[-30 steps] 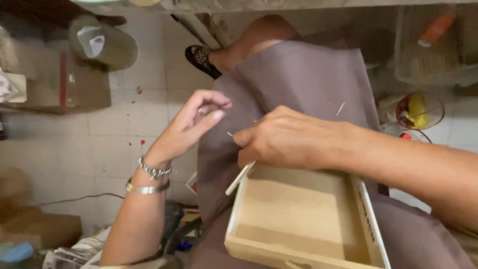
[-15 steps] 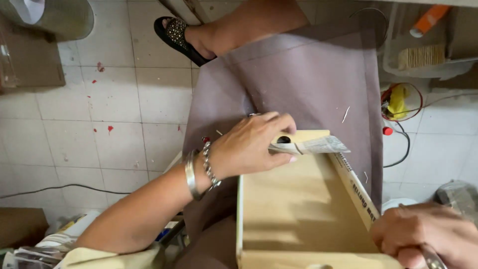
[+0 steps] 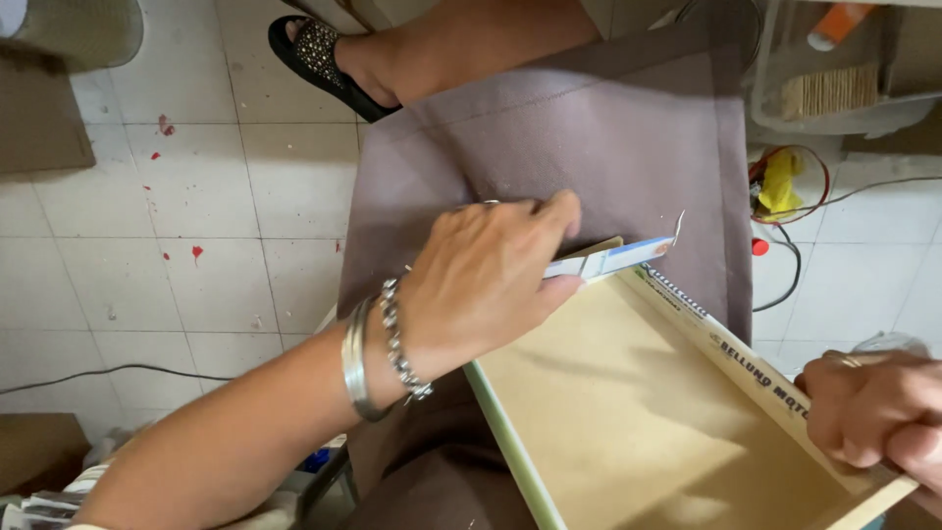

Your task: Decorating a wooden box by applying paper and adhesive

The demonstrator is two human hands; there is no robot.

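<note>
A shallow wooden box frame (image 3: 638,412) lies tilted across my lap, on a grey-brown cloth (image 3: 579,128). My left hand (image 3: 481,280), with bracelets at the wrist, presses on the box's far corner and pinches a thin white strip (image 3: 613,259) that runs along the top edge. A small white thread (image 3: 679,224) sticks up near the strip's end. My right hand (image 3: 873,412) grips the box's right side wall near its lower corner, at the frame's edge.
White floor tiles (image 3: 147,245) with red spots lie to the left, with a black cable (image 3: 98,373) across them. A foot in a black sandal (image 3: 329,61) is at the top. Red and yellow wires (image 3: 780,186) and a clear plastic bin (image 3: 834,79) sit at the right.
A second ago both hands worked on the cloth above the box. The left hand then came onto the box's far corner and the right dropped to its right side; the view has since closed in.
</note>
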